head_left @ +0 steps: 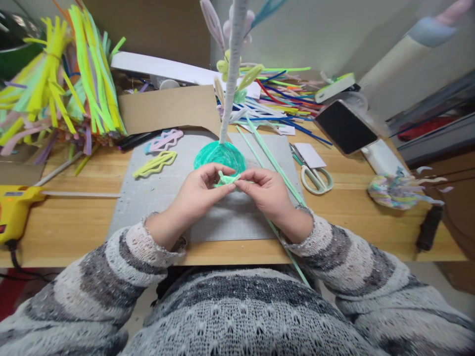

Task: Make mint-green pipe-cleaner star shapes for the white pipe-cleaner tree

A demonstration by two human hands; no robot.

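Between my two hands is a small, bent piece of light green pipe cleaner (227,179). My left hand (203,187) pinches its left part between thumb and index finger. The fingertips of my right hand (267,192) are closed on its right end, almost touching the left thumb. Just behind the hands, a round teal coiled base (213,154) lies on the grey mat, and a white wrapped stem (230,74) rises from it. Long pale green pipe cleaners (272,160) run diagonally under and past my right wrist to the table's front edge.
Zigzag pipe cleaners, yellow (155,164) and pink-blue (165,141), lie on the grey mat (148,207). Scissors (315,178), a phone (346,126) and a black-handled tool (430,227) are at right. A yellow glue gun (17,210) and pipe cleaner bundles (52,74) occupy the left.
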